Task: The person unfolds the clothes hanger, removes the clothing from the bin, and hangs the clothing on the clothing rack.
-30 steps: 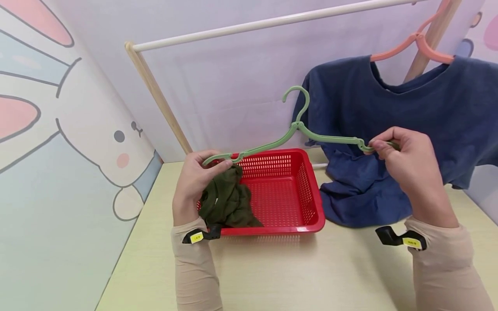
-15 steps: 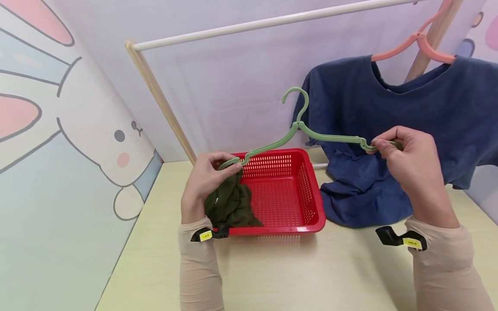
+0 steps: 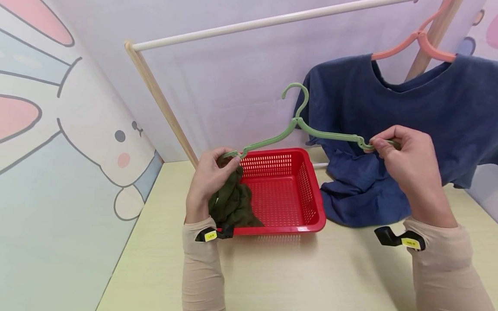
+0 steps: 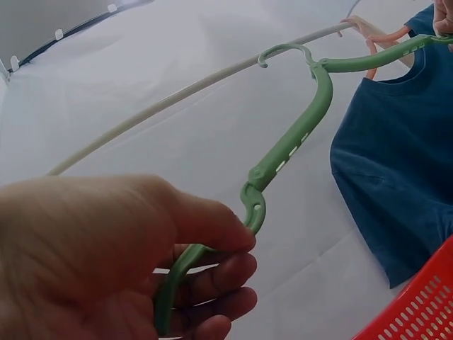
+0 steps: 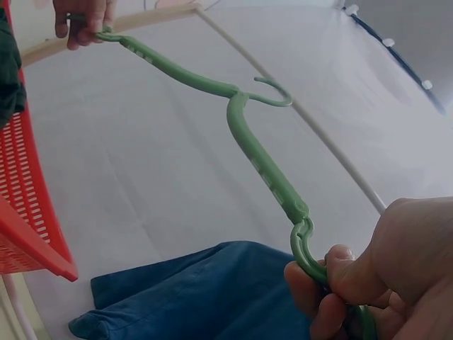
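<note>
Left hand [image 3: 210, 177] pinches left end of green hanger [image 3: 295, 129], fingers curled round it, right over dark green garment [image 3: 231, 201] bunched in red basket [image 3: 311, 216] on desk [image 3: 295, 272]. Right hand [image 3: 408, 160] grips hanger's other end tight, thumb on top. Hanger held in air above basket, hook up. Behind: navy shirt [image 3: 408, 121] on pink hanger [image 3: 420, 41], white rail [image 3: 253, 26] at back.
</note>
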A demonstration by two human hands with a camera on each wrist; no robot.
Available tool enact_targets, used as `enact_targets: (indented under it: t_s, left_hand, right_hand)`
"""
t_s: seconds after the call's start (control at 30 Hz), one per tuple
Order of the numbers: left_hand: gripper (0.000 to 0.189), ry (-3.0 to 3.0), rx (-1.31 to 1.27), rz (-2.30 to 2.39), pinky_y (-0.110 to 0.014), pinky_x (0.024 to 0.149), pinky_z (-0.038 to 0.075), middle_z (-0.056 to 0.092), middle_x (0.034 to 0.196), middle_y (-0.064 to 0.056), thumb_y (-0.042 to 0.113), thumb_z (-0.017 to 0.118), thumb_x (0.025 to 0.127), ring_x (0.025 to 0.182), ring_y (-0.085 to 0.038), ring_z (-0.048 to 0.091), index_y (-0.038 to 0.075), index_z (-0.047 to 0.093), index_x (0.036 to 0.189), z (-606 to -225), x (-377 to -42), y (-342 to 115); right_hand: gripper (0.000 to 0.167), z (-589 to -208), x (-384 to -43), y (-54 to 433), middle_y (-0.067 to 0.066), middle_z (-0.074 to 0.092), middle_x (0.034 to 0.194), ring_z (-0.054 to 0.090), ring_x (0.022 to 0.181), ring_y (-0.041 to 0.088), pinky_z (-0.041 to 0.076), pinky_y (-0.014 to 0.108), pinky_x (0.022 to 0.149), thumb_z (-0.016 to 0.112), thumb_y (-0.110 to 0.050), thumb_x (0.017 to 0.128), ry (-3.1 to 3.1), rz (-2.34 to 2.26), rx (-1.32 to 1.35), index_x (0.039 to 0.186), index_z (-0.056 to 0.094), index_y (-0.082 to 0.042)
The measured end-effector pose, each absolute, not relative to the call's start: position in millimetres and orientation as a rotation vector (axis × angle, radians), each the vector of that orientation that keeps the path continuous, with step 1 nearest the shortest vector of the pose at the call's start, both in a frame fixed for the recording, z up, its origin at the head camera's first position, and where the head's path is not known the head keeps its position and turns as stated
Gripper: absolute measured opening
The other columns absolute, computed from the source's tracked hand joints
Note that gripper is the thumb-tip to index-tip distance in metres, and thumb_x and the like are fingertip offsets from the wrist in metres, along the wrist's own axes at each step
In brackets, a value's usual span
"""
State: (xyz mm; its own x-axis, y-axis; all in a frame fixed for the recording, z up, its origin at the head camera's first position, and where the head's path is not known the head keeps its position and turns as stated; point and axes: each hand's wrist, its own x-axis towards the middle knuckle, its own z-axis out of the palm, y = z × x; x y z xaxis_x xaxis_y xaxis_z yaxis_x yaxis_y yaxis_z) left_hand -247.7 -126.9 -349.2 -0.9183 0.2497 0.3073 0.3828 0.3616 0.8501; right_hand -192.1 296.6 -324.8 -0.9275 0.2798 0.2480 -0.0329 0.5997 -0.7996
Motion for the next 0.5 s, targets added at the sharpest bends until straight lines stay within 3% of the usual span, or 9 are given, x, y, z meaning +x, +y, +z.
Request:
enact_targets:
  t_s: [0.13, 0.37, 0.5]
  left_hand:
    - [0.014, -2.490, -0.567, -1.597, -0.026, 0.083, 0.056, 0.073, 0.106, -0.015, 0.010, 0.073, 0.107, 0.091, -0.024, 0.067, -0.001, 0.076, 0.114, -348.9, -248.1, -123.0]
    - [0.012, -2.455, -0.555, -1.571, -0.027, 0.075, 0.053, 0.072, 0.102, -0.012, 0.012, 0.075, 0.108, 0.086, -0.024, 0.062, 0.001, 0.075, 0.112, -351.2, -250.8, -126.6]
    - [0.012, -2.462, -0.514, -1.557, -0.028, 0.074, 0.050, 0.073, 0.104, -0.014, 0.011, 0.074, 0.109, 0.087, -0.022, 0.058, -0.001, 0.076, 0.112, -351.1, -250.2, -128.4]
  right_hand:
    - [0.022, -326.0, -193.0, 296.5, -0.027, 0.066, 0.094, 0.055, 0.090, 0.021, 0.045, 0.023, 0.063, 0.061, -0.024, 0.116, -2.494, 1.216, -0.172, 0.120, 0.076, -0.008]
    - [0.020, -325.2, -191.9, 301.3, -0.027, 0.069, 0.097, 0.061, 0.093, 0.016, 0.049, 0.017, 0.069, 0.063, -0.023, 0.115, -2.506, 1.205, -0.064, 0.123, 0.076, -0.010]
    - [0.029, -324.7, -192.0, 303.4, -0.028, 0.070, 0.105, 0.061, 0.099, 0.013, 0.048, 0.015, 0.075, 0.068, -0.035, 0.113, -2.529, 1.204, -0.050, 0.133, 0.075, -0.016]
